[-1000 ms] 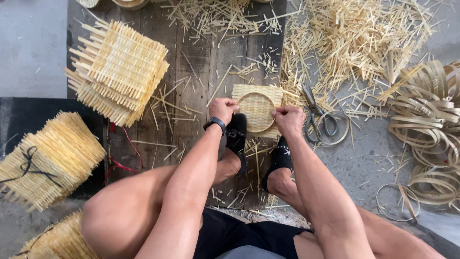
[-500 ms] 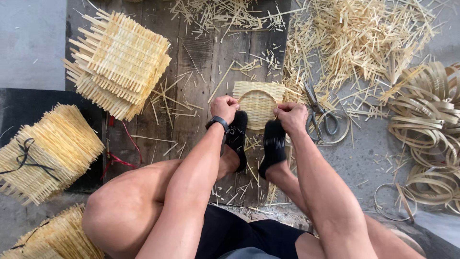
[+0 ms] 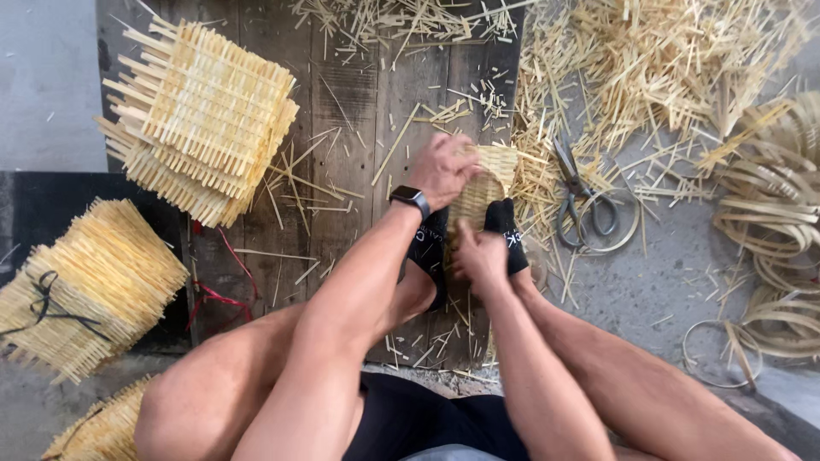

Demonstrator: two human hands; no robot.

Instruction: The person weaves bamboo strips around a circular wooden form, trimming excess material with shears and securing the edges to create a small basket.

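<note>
While we sit over the plank floor [image 3: 359, 102], tied bundles of woven bamboo mats [image 3: 81, 286] lie far left, with a loose stack of square mats [image 3: 205, 119] above them. Our left hand [image 3: 442, 169], a black watch [image 3: 411, 200] at its wrist, curls closed over the far edge of the small woven bamboo piece [image 3: 483, 192] pinned between our black-socked feet. Our right hand [image 3: 480, 256] pinches its near edge. Scissors [image 3: 581, 201] lie just right, coiled bamboo strips [image 3: 773, 213] beyond.
</note>
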